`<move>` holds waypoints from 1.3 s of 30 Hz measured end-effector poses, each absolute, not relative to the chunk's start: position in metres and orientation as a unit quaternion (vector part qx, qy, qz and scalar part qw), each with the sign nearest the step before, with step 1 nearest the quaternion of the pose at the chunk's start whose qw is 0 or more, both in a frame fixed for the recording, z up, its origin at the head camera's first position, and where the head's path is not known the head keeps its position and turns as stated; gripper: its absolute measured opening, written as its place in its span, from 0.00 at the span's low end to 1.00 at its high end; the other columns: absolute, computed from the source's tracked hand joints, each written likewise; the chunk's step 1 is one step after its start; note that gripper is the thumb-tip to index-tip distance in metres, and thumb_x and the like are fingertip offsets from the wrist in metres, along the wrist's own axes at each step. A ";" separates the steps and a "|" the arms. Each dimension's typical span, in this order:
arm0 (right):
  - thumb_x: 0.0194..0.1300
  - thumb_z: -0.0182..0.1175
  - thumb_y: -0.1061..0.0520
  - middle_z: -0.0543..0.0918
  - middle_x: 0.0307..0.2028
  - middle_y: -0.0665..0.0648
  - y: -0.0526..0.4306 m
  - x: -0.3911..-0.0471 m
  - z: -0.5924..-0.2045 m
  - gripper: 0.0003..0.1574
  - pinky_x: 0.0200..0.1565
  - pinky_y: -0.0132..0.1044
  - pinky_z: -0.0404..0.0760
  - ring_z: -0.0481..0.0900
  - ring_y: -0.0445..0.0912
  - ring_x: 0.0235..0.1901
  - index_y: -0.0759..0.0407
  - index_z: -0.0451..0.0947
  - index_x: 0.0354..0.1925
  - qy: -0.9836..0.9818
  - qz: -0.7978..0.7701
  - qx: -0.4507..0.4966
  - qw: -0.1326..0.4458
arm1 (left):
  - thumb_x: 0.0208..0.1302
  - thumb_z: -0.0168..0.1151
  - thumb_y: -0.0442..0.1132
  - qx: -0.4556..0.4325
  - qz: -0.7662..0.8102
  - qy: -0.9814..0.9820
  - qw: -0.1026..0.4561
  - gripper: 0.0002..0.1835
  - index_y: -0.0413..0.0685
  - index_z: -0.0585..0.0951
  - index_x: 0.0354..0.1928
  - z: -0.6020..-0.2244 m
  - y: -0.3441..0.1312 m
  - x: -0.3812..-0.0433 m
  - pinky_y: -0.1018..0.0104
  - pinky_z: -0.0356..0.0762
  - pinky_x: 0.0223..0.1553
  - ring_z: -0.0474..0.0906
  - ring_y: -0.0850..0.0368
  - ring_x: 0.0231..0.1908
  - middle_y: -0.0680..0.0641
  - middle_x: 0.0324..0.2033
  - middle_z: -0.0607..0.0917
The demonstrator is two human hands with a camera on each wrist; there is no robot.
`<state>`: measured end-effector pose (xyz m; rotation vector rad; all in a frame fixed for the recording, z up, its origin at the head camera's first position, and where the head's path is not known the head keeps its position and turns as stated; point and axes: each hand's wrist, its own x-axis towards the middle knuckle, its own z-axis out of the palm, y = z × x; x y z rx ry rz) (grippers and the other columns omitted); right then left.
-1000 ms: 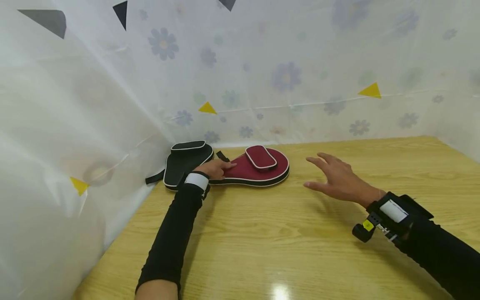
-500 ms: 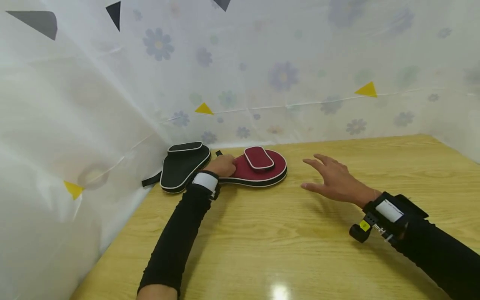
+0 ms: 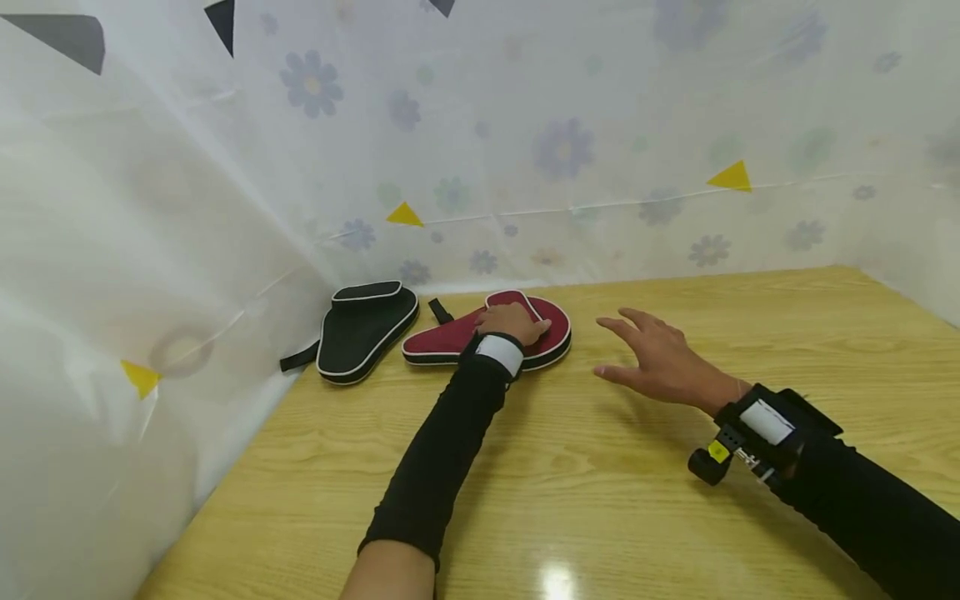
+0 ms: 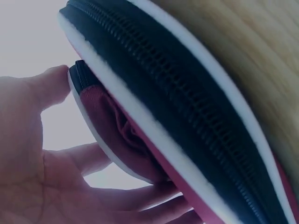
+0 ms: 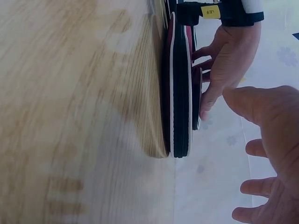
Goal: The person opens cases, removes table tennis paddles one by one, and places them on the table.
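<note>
pocket (image 3: 510,297) of one red case (image 3: 446,337) under spread left hand (image 3: 513,322), right hand (image 3: 663,360) also spread, one black case (image 3: 365,333)

White-edged red case (image 3: 450,337), white-edged black case (image 3: 367,333), yellow wood-grained table (image 3: 600,475), pale flower-patterned backdrop (image 3: 487,125)

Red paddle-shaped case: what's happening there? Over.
Left hand over red pocket; right hand empty. Red case flat on wooden table. Black fabric case beside, not blocking.
</note>
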<state>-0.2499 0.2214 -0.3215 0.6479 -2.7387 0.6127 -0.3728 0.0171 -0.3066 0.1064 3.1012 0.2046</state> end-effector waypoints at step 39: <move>0.68 0.66 0.46 0.61 0.70 0.78 0.214 -0.253 -0.329 0.43 0.59 0.77 0.55 0.58 0.75 0.68 0.64 0.64 0.73 -0.945 0.207 0.217 0.134 | 0.63 0.67 0.63 0.053 0.052 0.993 -0.087 0.30 0.46 0.85 0.54 -0.312 0.024 -0.381 0.57 0.82 0.47 0.86 0.49 0.42 0.45 0.42 0.90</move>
